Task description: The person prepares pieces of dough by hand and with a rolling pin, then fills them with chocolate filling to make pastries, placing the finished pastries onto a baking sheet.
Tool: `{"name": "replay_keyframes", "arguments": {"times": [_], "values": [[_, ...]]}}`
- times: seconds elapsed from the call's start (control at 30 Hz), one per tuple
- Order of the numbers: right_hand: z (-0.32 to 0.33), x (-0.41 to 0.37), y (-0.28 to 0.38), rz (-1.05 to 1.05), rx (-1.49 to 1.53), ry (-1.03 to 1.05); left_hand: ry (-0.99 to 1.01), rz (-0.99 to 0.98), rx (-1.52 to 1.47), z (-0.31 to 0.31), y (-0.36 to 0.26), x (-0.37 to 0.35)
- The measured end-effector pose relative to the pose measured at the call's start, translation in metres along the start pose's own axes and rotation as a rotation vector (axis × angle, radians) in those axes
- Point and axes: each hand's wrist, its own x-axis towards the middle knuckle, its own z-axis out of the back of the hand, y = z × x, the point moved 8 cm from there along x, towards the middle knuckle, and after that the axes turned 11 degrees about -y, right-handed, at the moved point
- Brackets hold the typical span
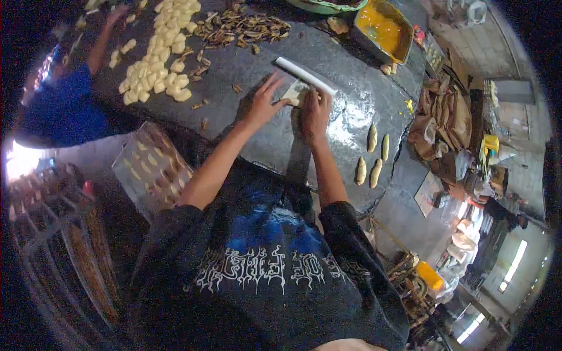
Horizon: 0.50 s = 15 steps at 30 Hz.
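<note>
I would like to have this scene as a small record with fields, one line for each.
Left hand: fingers spread, thumb at the flat dough piece
Right hand: fingers bent over the piece's right side
White roller: just beyond the piece
Surface: dark table
Right side: four long dough rolls
Far left: many dough lumps, brown strips beside them
Far right: container of yellow liquid
Co-worker: at left, in blue

black shirt, pale lettering, not readable

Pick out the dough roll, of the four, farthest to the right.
The upper-right dough roll: it lies right of the other three, beside the topmost one.
</note>
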Motion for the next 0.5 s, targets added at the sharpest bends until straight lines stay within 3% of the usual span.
{"name": "replay_keyframes", "arguments": {"times": [0.13, 0.2, 0.27, 0.3, 0.5], "values": [[-0.017, -0.055, 0.016, 0.025, 0.172, 0.213, 0.238, -0.129, 0.219, -0.03, -0.018, -0.062], [-0.025, -0.071, 0.013, 0.043, 0.041, 0.365, 0.312, -0.217, 0.414, -0.035, -0.024, -0.079], [-0.031, -0.06, 0.012, 0.068, -0.056, 0.394, 0.368, -0.237, 0.549, -0.038, -0.022, -0.066], [-0.036, -0.051, 0.003, 0.053, -0.083, 0.415, 0.367, -0.173, 0.503, -0.041, -0.011, -0.055], [-0.075, 0.026, -0.051, -0.117, -0.348, 0.39, 0.278, -0.218, 0.548, -0.06, 0.019, 0.047]]}}
